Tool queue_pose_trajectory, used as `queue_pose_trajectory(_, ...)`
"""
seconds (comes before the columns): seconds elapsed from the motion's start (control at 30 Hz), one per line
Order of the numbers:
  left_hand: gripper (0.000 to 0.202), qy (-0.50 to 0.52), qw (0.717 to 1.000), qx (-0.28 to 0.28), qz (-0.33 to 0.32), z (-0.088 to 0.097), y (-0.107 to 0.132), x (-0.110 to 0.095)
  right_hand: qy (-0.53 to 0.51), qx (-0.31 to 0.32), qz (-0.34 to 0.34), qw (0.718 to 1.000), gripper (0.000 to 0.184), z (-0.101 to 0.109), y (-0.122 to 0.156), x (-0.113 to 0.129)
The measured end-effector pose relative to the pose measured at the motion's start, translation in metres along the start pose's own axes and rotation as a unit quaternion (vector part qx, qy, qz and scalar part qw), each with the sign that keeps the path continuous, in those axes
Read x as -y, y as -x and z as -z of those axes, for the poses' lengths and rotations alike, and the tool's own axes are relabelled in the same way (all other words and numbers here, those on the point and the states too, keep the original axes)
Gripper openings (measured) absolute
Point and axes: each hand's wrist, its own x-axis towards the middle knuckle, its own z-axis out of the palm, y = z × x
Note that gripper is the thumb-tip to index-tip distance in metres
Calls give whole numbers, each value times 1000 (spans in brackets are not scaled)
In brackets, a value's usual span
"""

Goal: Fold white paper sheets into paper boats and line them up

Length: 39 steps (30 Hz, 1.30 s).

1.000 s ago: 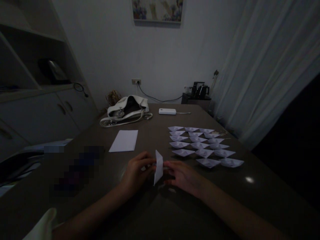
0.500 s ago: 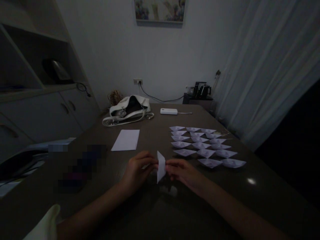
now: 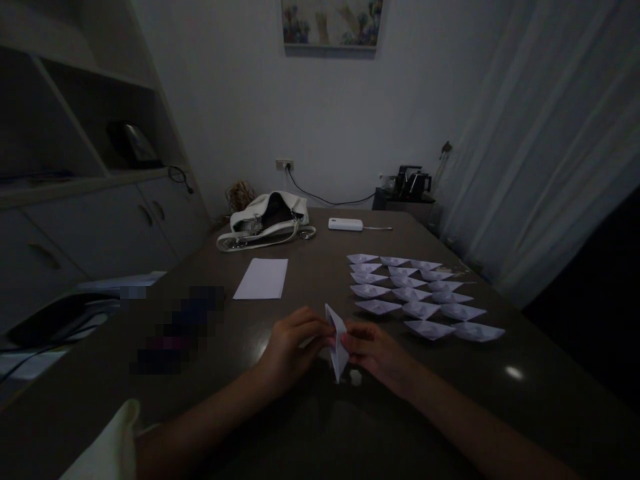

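Observation:
A white folded paper boat stands on end between my two hands, just above the dark table. My left hand pinches it from the left, thumb and fingertips at its opening. From the right, my right hand grips its other side with thumb and fingers. Several finished paper boats sit in rows on the table beyond my right hand. A stack of white paper sheets lies flat beyond my left hand.
On the table's far end are a white handbag and a white power bank with a short cable. A blurred-out dark item lies at left. Cabinets line the left wall; a pale curtain hangs at right.
The paper boat has tilted and turned a little, showing more of its opening. My fingers have shifted on it. The whole view has swung slightly left.

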Motion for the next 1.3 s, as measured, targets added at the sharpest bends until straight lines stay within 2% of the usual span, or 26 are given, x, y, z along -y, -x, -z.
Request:
queue_pose_trajectory(0.23, 19, -16, 998, 31, 47, 4, 0, 4, 95, -16, 55, 994, 39, 0, 2, 5)
queue_pose_trajectory(0.4, 15, -25, 998, 20, 50, 4, 2, 7, 102, 27, 7, 994, 43, -4, 9, 14)
queue_pose_trajectory(0.6, 18, -20, 999, 7, 26, 4, 2, 5, 20, 57, -43, 997, 40, -4, 12, 19)
queue_pose_trajectory(0.7, 15, -24, 999, 27, -2, 3, 1, 6, -3, 27, -47, 999, 39, -1, 8, 16)
queue_pose_trajectory(0.8, 18, -32, 996, 75, -27, 2, 1, 6, -4, -13, -58, 998, 39, 2, 3, 13)
queue_pose_trajectory(0.97, 27, -13, 991, 133, 9, 4, 0, -4, -10, -51, -81, 995, 42, 4, 1, 13)
queue_pose_trajectory(1.03, 24, -7, 989, 147, 15, 4, -1, -9, -28, -54, -83, 995, 42, 4, 1, 13)
queue_pose_trajectory(1.13, 32, -36, 986, 161, 14, 3, 0, -12, -31, -44, -78, 995, 41, 4, 1, 10)
queue_pose_trajectory(1.23, 28, -56, 984, 171, 12, 0, 1, -10, 34, -53, -67, 996, 41, 8, -2, 8)
queue_pose_trajectory(1.3, 28, -49, 981, 186, 9, -1, 2, -7, 142, -90, -16, 986, 38, 13, -3, 11)
